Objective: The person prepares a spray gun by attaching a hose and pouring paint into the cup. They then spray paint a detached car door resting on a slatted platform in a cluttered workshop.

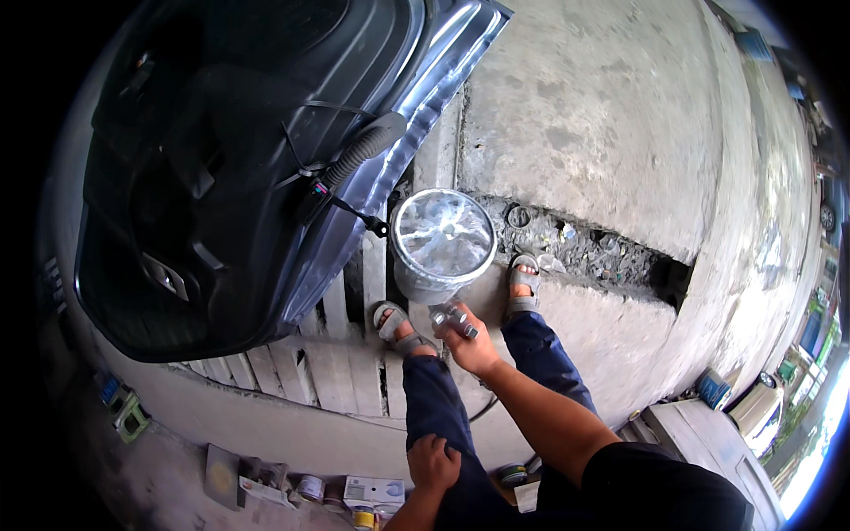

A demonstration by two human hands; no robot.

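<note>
My right hand point(469, 343) is wrapped round a spray gun point(457, 320) whose metal knobs show above my fingers. A large round cup point(443, 234) sits on top of the gun, its clear lid smeared with silvery paint; it hides the nozzle below. To the left of the cup is a dark car door point(212, 195) with its inner side up and a bright metallic edge. A ribbed black cable sleeve point(365, 146) with a plug hangs from it near the cup. My left hand point(432, 462) lies with curled fingers against my left thigh; what they hold, if anything, is hidden.
My sandalled feet stand on pale concrete slabs point(584, 310). Ahead of the right foot runs a trench filled with rubble point(589, 243). Cans and boxes point(372, 489) stand along the wall base behind me. A white cabinet point(708, 451) is at the lower right.
</note>
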